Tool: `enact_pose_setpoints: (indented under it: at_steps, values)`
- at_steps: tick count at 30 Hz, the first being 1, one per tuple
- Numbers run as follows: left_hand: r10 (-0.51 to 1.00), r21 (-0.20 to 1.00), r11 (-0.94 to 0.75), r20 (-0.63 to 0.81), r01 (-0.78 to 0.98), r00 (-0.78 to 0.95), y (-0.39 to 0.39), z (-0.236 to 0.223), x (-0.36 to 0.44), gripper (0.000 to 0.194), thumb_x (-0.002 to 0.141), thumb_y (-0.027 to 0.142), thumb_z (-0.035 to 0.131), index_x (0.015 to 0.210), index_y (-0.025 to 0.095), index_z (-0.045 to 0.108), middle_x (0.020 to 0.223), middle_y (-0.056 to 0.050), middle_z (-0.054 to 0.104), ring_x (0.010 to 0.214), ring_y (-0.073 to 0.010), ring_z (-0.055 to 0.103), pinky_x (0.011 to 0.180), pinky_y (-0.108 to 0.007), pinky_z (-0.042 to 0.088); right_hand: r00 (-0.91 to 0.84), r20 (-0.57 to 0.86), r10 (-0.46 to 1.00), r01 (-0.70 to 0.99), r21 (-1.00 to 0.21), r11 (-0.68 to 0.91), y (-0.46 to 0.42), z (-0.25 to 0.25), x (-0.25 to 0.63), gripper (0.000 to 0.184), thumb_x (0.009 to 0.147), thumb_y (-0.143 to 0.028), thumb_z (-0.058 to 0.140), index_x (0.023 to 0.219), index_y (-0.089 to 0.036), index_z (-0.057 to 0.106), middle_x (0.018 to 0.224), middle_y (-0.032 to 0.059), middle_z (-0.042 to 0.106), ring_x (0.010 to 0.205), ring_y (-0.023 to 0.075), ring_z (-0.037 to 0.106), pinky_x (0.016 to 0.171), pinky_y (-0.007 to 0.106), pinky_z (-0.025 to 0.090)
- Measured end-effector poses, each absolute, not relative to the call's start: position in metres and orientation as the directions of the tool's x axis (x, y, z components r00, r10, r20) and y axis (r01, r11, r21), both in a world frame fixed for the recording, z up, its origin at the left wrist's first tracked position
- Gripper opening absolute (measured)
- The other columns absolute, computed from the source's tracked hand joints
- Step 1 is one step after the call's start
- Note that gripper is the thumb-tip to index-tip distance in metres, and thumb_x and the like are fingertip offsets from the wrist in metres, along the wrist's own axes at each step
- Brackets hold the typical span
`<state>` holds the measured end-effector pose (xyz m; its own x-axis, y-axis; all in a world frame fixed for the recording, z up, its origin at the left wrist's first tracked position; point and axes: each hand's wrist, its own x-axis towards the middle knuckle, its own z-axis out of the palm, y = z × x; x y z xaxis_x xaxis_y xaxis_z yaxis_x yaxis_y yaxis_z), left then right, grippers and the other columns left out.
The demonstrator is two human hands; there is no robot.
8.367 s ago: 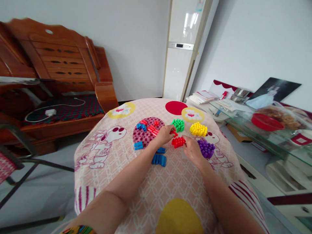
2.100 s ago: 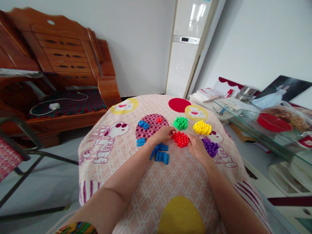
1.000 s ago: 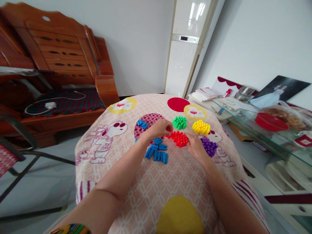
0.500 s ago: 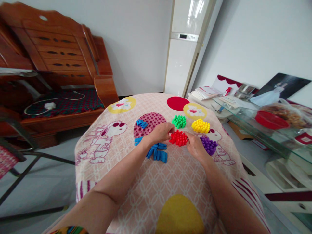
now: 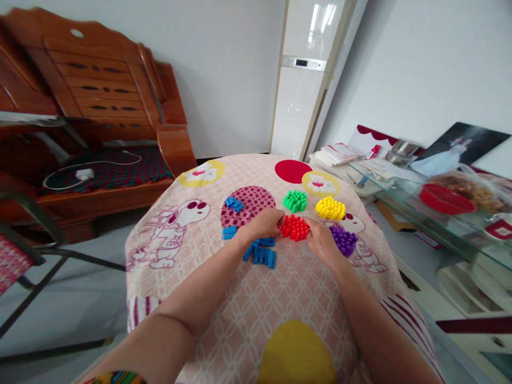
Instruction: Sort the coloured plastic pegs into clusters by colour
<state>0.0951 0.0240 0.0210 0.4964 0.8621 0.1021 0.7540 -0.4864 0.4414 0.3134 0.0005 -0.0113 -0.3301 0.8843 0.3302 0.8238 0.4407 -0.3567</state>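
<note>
A tight cluster of small red plastic pegs point(image 5: 295, 228) stands upright on the patterned tablecloth. At its left side my left hand point(image 5: 270, 222) has its fingers drawn together against the pegs; the fingertips are partly hidden. My right hand point(image 5: 321, 240) presses the cluster's right side with bent fingers. Similar clusters stand close by: green pegs point(image 5: 295, 201) behind, yellow pegs point(image 5: 330, 208) to the back right and purple pegs point(image 5: 343, 241) beside my right hand. Blue pieces point(image 5: 264, 257) lie flat near my left forearm, with further blue pieces point(image 5: 234, 204) on the maroon checked circle.
The tablecloth point(image 5: 296, 298) covers a round table. To the right, a glass-topped cabinet point(image 5: 404, 200) holds papers, a red bowl point(image 5: 447, 199) and a bagged item. A wooden bench point(image 5: 100, 101) stands behind left, and a metal-framed chair point(image 5: 32, 250) at the left edge.
The red pieces that lay on the checked circle have left it, and the red cluster has grown. Loose red pieces at my left fingertips one second ago now stand against the cluster.
</note>
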Motion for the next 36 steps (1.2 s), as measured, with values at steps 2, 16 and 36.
enact_pose_setpoints:
  at_steps: [2, 16, 36]
  values:
    - [0.865, 0.41, -0.489, 0.111, 0.77, 0.49, 0.021, 0.019, 0.103, 0.008, 0.071, 0.016, 0.065, 0.079, 0.017, 0.064, 0.071, -0.001, 0.066, 0.066, -0.0151, 0.058, 0.056, -0.025, 0.033, -0.333, 0.343, 0.878, 0.82, -0.355, 0.45, 0.001, -0.012, 0.314, 0.056, 0.076, -0.004, 0.042, 0.128, -0.012, 0.062, 0.104, 0.0141, 0.073, 0.101, 0.0251, 0.066, 0.095, 0.037, 0.05]
    - [0.892, 0.552, -0.449, 0.317, 0.703, 0.321, 0.036, 0.051, 0.054, 0.01, 0.069, 0.01, 0.063, 0.077, 0.015, 0.066, 0.073, -0.001, 0.068, 0.066, -0.0127, 0.06, 0.061, -0.022, 0.041, -0.311, 0.331, 0.891, 0.891, -0.226, 0.395, -0.011, 0.011, 0.308, 0.057, 0.082, -0.005, 0.039, 0.135, -0.012, 0.056, 0.103, 0.0148, 0.07, 0.091, 0.0236, 0.064, 0.083, 0.031, 0.049]
    - [0.923, 0.42, -0.185, 0.384, 0.888, 0.01, 0.018, 0.006, 0.028, 0.046, 0.085, 0.012, 0.055, 0.131, 0.011, 0.059, 0.134, -0.016, 0.063, 0.128, -0.0254, 0.056, 0.109, -0.034, 0.043, -0.176, 0.422, 0.889, 0.883, -0.332, 0.332, -0.074, -0.033, 0.303, 0.033, 0.092, -0.031, 0.047, 0.065, -0.02, 0.063, 0.059, 0.003, 0.062, 0.056, 0.0159, 0.054, 0.056, 0.026, 0.031]
